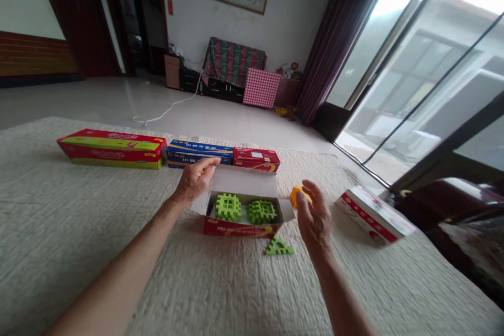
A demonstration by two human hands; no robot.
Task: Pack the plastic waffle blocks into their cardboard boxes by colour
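Note:
A red cardboard box (240, 228) stands on the quilted cover with its lid (244, 181) raised and side flaps spread. Inside lie two green toy building blocks with notched edges and window grids, one on the left (227, 207) and one on the right (261, 211). My left hand (196, 181) is closed at the upper left corner of the lid. Right of the box, my right hand (316, 215) has its thumb and fingers around a yellow toy piece (295, 197), partly hidden by them. A green triangular block (280, 247) lies by the box's front right corner.
Behind the open box stand a long red and green box (114, 149), a blue box (200, 152) and another red box (255, 159). A white and red box (374, 215) sits to the right. Farther right are dark bundled things (452, 199) by the glass door.

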